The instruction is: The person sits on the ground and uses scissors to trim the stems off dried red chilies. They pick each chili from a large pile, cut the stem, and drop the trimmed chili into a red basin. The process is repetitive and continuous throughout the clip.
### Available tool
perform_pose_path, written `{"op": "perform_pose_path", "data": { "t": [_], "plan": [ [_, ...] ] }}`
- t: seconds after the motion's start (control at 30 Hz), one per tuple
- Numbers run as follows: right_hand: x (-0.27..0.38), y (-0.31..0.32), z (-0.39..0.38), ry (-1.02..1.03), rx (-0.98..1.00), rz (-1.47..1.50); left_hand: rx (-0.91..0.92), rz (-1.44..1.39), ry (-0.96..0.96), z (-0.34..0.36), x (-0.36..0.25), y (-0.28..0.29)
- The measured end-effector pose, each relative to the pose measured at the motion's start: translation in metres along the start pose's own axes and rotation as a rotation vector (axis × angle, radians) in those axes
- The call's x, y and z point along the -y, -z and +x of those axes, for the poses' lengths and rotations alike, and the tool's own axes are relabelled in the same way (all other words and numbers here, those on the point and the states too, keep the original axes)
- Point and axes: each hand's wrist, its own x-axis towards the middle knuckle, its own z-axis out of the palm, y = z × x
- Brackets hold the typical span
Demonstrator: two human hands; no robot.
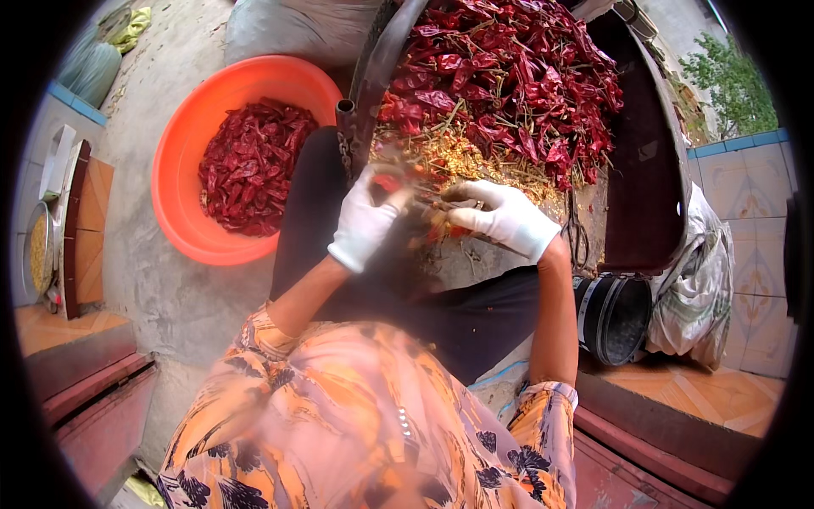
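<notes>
My left hand [366,222], in a white work glove, is closed at the near edge of a pile of dried red chili peppers [517,85]. A red dried chili pepper [387,181] shows at its fingers, smeared by motion. Close by on the right, my right hand [507,222] wears a matching glove, its fingers curled together; what they hold is blurred. Yellow chili seeds [475,157] and stem bits lie just beyond both hands. A large orange basin [188,197] on the left holds more chili peppers [254,161], which look stemless.
Dark-handled scissors [577,237] hang at the right of the work surface. Beside my right forearm lies a black bucket [616,318], next to a white woven sack [694,280]. A metal tube end [344,107] with a chain stands between basin and pile. Full sacks [297,30] stand behind.
</notes>
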Motion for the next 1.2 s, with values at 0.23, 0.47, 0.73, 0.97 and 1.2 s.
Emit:
{"op": "perform_pose_path", "data": {
  "t": [0.23, 0.47, 0.73, 0.97, 1.2],
  "plan": [
    [-0.004, -0.030, 0.092, -0.026, -0.651, -0.553, -0.032, 0.155, -0.075, 0.006, 0.010, 0.000],
    [-0.030, -0.005, 0.087, 0.042, -0.826, 0.065, -0.007, 0.273, -0.191, 0.007, 0.007, -0.001],
    [-0.042, 0.000, -0.018, 0.089, -0.236, 0.086, 0.007, 0.478, -0.489, 0.009, -0.015, -0.005],
    [-0.048, 0.002, 0.116, 0.125, -0.796, -0.580, 0.242, 0.976, -0.684, 0.032, -0.020, -0.042],
    [-0.064, -0.007, 0.118, 0.189, -1.078, -0.302, -0.002, 1.253, -0.383, 0.067, -0.024, -0.033]
  ]
}}
